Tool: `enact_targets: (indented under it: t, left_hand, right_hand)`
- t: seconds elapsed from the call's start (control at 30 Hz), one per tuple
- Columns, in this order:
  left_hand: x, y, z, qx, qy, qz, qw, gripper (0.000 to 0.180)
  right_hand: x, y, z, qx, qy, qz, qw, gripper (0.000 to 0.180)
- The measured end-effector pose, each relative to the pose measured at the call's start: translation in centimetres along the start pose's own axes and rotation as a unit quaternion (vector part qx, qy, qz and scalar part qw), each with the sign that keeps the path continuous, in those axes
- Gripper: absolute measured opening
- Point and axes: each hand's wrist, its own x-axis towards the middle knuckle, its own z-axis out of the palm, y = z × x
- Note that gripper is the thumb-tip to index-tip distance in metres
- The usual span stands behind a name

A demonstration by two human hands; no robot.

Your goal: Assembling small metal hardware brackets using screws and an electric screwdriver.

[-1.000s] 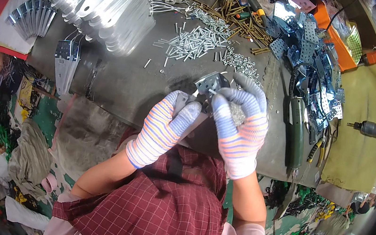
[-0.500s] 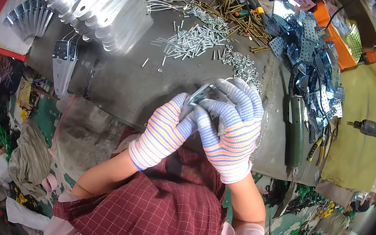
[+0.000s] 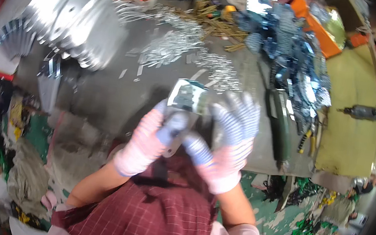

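Note:
My left hand (image 3: 143, 140), in a striped knit glove, is closed on a shiny metal bracket (image 3: 189, 95) above the near part of the workbench. The bracket's flat, bright end faces upward past my thumb, and a narrower rounded end shows below the hand. To the right, my right hand (image 3: 228, 144), gloved alike, has its fingers spread and stands apart from the bracket. Motion smears both hands and the bracket's details. Beyond them lie a heap of silver screws (image 3: 171, 44) and a spread of small nuts (image 3: 222, 72).
Stacked silver metal strips (image 3: 74, 22) fill the far left. Brass-coloured long screws (image 3: 225, 30) and a pile of bluish perforated plates (image 3: 296, 51) lie at the back right. A green power tool (image 3: 280, 129) rests right of my hands, near yellow-handled pliers (image 3: 306, 140).
My right hand has come off the bracket and opened out. The left hand keeps the bracket, now turned with its flat end up. The whole view has shifted somewhat and blurred.

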Motion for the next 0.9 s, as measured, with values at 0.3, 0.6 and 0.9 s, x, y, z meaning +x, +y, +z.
enact_targets:
  t: [0.3,0.6,0.9]
  left_hand:
    - [0.6,-0.6,5.4,0.193,-0.134,0.02,0.972,0.062]
    - [10.1,0.2,14.8,0.413,-0.225,0.193,0.861,0.033]
    - [23.6,-1.2,24.6,0.66,-0.092,0.239,0.706,0.029]
  right_hand:
    - [-4.2,1.1,-1.3,0.13,-0.074,0.112,0.982,0.06]
    - [-8.3,6.4,-8.5,0.252,0.291,0.362,0.849,0.069]
    - [-12.2,3.4,-10.7,0.273,0.358,0.4,0.798,0.076]
